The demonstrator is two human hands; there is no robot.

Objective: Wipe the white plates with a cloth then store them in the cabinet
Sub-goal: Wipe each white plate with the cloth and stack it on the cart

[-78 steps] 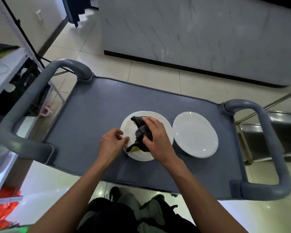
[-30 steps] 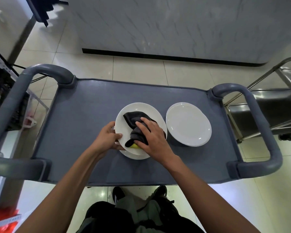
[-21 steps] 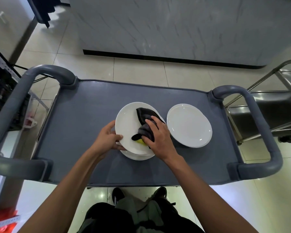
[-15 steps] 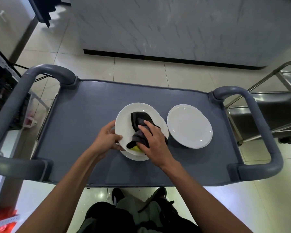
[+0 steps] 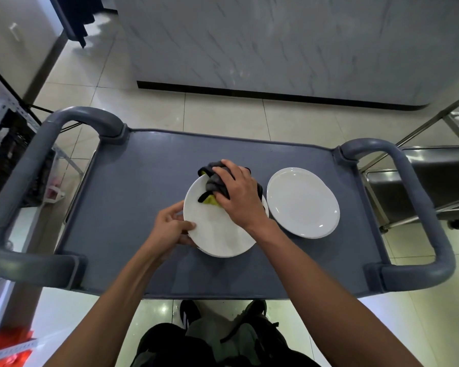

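Plate [image 5: 215,231] pinched at its rim in my left hand [image 5: 170,229] — right hand [image 5: 239,197] gripping cloth [image 5: 215,181] on it — second plate [image 5: 302,202] beside.

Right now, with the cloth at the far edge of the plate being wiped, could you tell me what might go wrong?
1. The left hand pinches only the near rim of the tilted top plate; the right hand pressing the dark cloth at the far edge could tip it or slip that grip.
2. It rests on another plate below; sliding could chip them.
3. The right-hand plates lie close beside the wiping hand and could be knocked.
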